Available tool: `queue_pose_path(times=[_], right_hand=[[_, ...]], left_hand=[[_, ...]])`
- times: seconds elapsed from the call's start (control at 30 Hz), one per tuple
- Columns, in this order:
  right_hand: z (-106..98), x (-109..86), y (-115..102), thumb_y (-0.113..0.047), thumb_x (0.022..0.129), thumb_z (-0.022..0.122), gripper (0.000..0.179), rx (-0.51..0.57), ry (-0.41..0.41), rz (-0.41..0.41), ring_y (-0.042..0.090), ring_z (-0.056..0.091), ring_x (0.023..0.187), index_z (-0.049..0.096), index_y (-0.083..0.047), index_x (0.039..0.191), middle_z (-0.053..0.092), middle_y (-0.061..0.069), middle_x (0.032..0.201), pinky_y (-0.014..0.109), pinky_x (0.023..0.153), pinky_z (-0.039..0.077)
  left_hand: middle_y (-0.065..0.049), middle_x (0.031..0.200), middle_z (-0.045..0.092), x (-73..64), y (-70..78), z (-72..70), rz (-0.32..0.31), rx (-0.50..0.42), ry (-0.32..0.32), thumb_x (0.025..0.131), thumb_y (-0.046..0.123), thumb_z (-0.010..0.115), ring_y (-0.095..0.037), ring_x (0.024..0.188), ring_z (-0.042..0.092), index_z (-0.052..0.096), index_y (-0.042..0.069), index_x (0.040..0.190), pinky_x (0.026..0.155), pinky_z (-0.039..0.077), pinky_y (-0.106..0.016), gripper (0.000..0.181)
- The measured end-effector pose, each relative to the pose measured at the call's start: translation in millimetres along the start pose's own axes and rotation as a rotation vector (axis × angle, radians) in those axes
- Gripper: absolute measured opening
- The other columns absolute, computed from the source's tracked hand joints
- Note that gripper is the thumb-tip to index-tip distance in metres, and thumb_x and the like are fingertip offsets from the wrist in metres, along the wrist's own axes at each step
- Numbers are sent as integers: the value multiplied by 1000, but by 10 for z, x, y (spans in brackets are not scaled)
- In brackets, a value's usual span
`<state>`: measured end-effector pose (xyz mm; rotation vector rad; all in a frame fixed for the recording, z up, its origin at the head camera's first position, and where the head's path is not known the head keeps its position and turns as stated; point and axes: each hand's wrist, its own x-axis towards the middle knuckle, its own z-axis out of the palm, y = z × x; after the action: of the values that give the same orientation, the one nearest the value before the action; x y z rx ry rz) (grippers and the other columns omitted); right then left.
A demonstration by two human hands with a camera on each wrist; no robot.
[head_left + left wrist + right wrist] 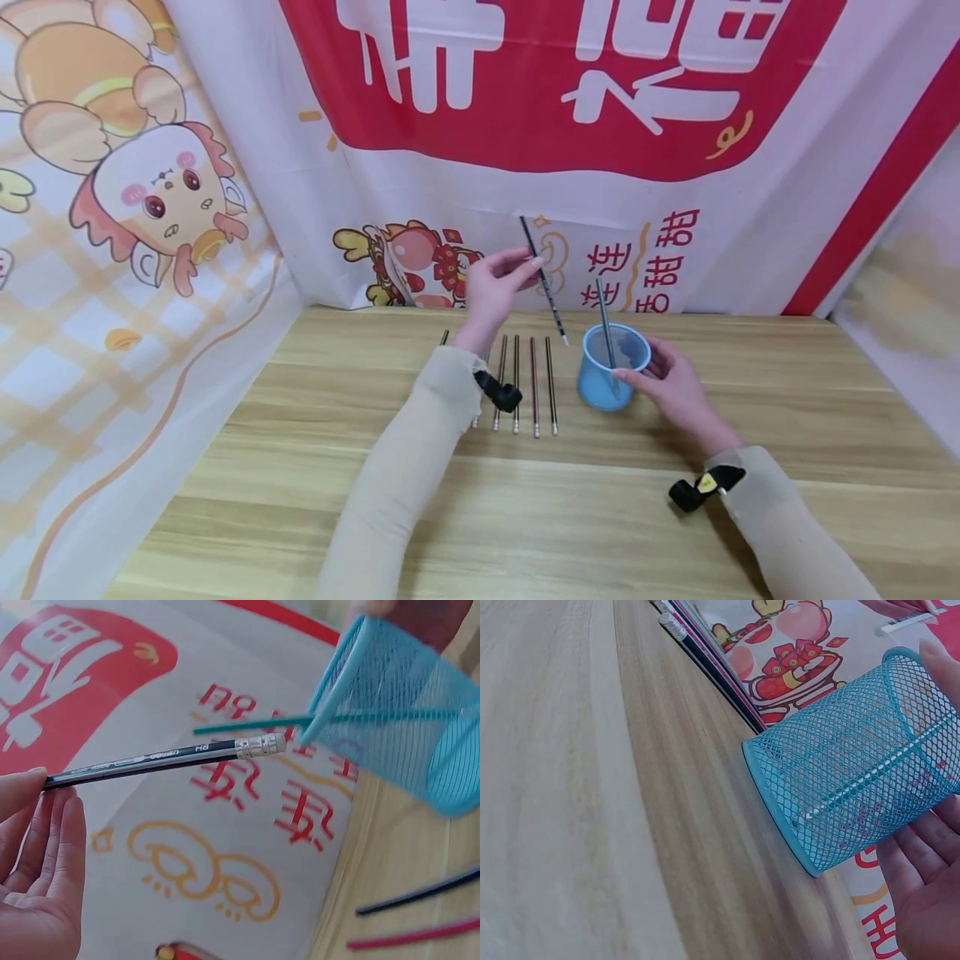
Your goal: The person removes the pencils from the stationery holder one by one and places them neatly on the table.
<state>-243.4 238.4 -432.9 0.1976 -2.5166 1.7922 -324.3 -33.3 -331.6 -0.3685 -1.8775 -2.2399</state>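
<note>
A dark pencil [551, 300] marked HB is pinched between the thumb and fingers of my left hand [495, 292], its white eraser end pointing down. That eraser end hangs just left of a light-blue mesh pencil cup [598, 387], apart from its rim. My right hand [678, 390] grips the cup from the right, thumb at the rim and fingers round the far side. One green pencil [247, 725] leans inside the cup and sticks out past the rim. Whether the cup's base touches the table cannot be told.
Several pencils [534, 387] lie side by side on the wooden table [525, 517], left of the cup, eraser ends toward me; my left forearm hides some. A printed cloth [480, 192] hangs along the table's back edge, with another [135, 333] at the left.
</note>
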Motion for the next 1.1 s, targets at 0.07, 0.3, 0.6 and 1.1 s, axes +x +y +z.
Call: queue_pose_path(times=[0.07, 0.3, 0.6, 1.1], right_hand=[[-2, -4, 9, -27, 95, 77, 76, -5, 0, 4, 36, 44, 138, 36, -1, 153, 46, 22, 150, 36, 111, 41], [-6, -6, 9, -29, 94, 77, 77, -11, 9, 19, 34, 45, 137, 37, -2, 153, 46, 21, 150, 37, 112, 41], [-3, -12, 10, -26, 95, 77, 75, -3, -1, 7, 35, 46, 136, 37, 0, 153, 47, 22, 149, 32, 110, 43], [1, -2, 7, -26, 95, 77, 72, 4, -5, -1, 34, 46, 137, 39, -1, 151, 48, 21, 148, 27, 108, 43]], left_hand=[[-12, 101, 75, 16, 10, -128, 4, 18, 26, 90, 8, 80, -28, 90, 74, 73, 0, 116, 82, 62, -35, 29], [-13, 106, 74, 40, 39, -570, -23, 101, 85, 90, 13, 81, -26, 91, 74, 74, 2, 117, 86, 61, -38, 30], [-10, 115, 72, 13, -34, -1093, -58, 237, 133, 91, 16, 80, -27, 95, 73, 74, 3, 118, 85, 61, -38, 30], [-16, 119, 70, -104, -73, -1635, -172, 315, 133, 92, 13, 79, -22, 91, 74, 71, 0, 121, 81, 61, -31, 33]])
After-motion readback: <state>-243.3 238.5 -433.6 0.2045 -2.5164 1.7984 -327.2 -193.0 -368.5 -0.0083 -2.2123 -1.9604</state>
